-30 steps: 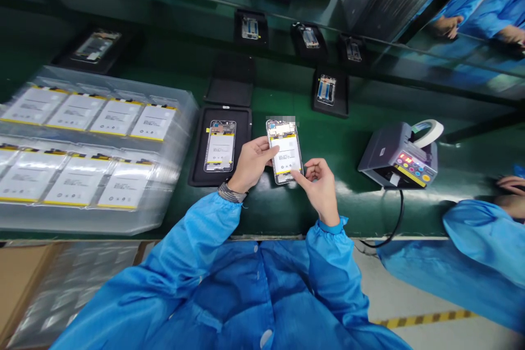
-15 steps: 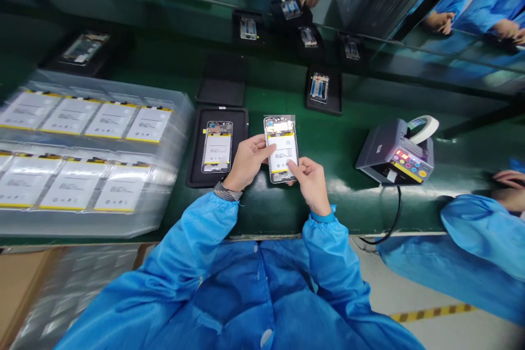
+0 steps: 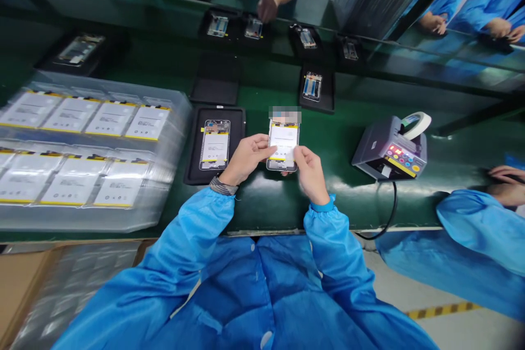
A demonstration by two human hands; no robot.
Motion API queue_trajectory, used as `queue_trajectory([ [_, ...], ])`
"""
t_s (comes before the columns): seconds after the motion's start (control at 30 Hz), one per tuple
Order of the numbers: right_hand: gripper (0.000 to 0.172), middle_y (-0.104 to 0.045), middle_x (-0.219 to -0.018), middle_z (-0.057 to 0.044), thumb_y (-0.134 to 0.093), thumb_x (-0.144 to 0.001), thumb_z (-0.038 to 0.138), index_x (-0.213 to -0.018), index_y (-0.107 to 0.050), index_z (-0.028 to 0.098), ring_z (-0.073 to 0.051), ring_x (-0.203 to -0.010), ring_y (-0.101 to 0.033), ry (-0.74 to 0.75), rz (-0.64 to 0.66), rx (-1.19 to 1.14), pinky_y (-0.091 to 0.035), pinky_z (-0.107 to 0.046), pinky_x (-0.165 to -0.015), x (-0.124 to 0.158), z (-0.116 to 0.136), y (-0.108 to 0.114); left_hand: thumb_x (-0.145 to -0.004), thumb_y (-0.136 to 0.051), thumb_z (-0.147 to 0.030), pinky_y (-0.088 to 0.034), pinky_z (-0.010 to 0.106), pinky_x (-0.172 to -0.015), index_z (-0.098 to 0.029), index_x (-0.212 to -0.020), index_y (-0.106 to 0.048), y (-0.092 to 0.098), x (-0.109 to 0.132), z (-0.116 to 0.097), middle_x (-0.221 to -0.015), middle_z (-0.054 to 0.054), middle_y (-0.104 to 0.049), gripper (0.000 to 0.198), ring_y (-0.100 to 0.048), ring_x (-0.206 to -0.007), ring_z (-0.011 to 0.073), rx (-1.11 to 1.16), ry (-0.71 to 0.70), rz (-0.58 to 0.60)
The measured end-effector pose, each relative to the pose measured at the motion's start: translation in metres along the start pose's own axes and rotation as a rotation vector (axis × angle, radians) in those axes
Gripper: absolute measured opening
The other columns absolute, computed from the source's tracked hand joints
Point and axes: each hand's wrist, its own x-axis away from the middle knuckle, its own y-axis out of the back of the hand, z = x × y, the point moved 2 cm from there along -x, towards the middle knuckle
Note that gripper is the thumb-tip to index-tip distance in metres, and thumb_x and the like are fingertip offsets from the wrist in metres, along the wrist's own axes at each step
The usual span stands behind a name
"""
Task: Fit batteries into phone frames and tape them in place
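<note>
Between my two hands is an opened phone (image 3: 284, 141) with a white, yellow-edged battery in it, held above the green bench. My left hand (image 3: 249, 157) grips its left side, thumb on the battery's lower left. At the lower right edge, my right hand (image 3: 310, 171) has its fingers closed on the phone. The phone's top end is blurred out. Just left of my left hand, a second opened phone (image 3: 215, 145) with a battery lies in a black tray (image 3: 192, 167).
A clear plastic tray (image 3: 167, 175) of batteries covers the bench's left. On the right stands a grey tape dispenser (image 3: 375, 145) with a cable. Black trays with phone frames (image 3: 312, 86) sit farther back. Across the bench a co-worker's hand (image 3: 267, 8) shows; another person's arm is at right.
My right thumb has moved off the battery to the phone's right edge. The held phone is tilted differently. Across the bench, the co-worker's hand and a black tray have moved left.
</note>
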Motion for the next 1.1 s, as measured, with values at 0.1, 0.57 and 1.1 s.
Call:
queue_trajectory([
  [0.1,0.058,-0.065,-0.067,-0.001,-0.058,-0.088,0.081,-0.089,-0.061,0.024,-0.020,-0.061,-0.065,0.013,-0.005,0.041,-0.048,-0.030,-0.052,-0.003,0.001,0.010,-0.073,-0.090,-0.044,-0.060,0.031,-0.069,-0.014,-0.107,-0.070,0.002,0.000,-0.002,-0.104,0.012,-0.078,0.050,-0.075,-0.086,0.0250,-0.049,-0.041,-0.035],
  [0.57,0.058,-0.063,-0.058,0.004,-0.090,-0.062,0.066,-0.076,-0.057,0.020,-0.013,-0.051,-0.055,0.048,0.177,0.133,-0.042,-0.025,-0.050,-0.041,0.001,0.018,-0.067,-0.093,-0.046,-0.059,0.033,-0.077,-0.013,-0.105,-0.069,0.002,-0.006,-0.011,-0.096,0.010,-0.078,0.056,-0.074,-0.085,0.0236,-0.172,-0.129,-0.106],
  [1.1,0.029,-0.064,-0.057,-0.001,-0.063,-0.078,0.049,-0.085,-0.060,0.021,-0.018,-0.051,-0.057,0.048,-0.067,0.179,-0.042,-0.028,-0.053,-0.068,-0.045,0.030,-0.080,-0.085,-0.035,-0.056,0.033,-0.069,-0.010,-0.089,-0.070,0.071,-0.118,-0.107,-0.082,0.007,-0.072,0.030,-0.066,-0.070,0.0182,-0.573,-0.144,-0.518],
])
